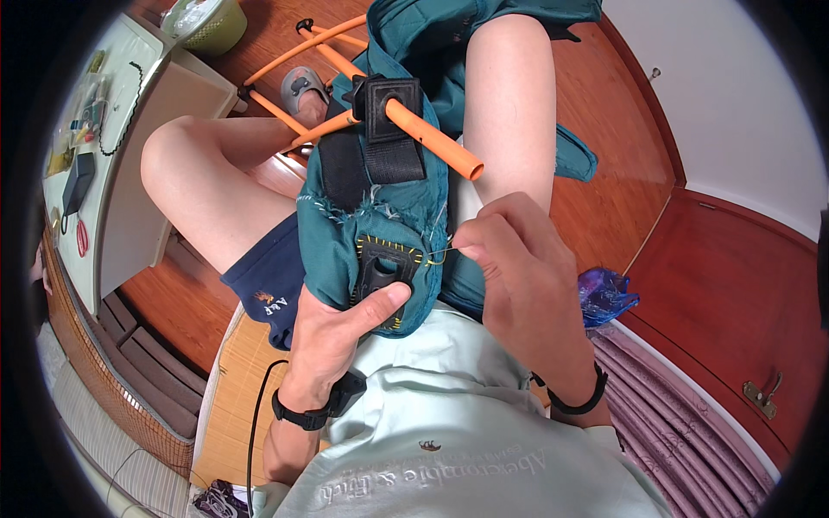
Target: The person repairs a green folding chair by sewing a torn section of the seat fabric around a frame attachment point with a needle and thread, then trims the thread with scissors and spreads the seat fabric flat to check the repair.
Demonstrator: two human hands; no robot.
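Note:
Teal fabric [414, 203] with frayed edges lies across my lap. On it is a black patch [377, 255] with an opening, edged with yellow stitches. My left hand [337, 337] grips the fabric at the patch, thumb pressed on the black piece. My right hand [518, 276] is pinched just right of the patch on yellow thread [439, 259], apparently with a thin needle at the fingertips. Above, an orange tube [436, 142] passes through a square black fitting [382, 104] with a wide black strap below it.
More orange tubes [285, 53] extend toward the upper left. A white table [121, 181] with small items stands left, beside a green basket [211, 26]. A blue plastic bag [604, 293] sits right, near a red wooden cabinet [708, 311] and purple pleated cloth [656, 406].

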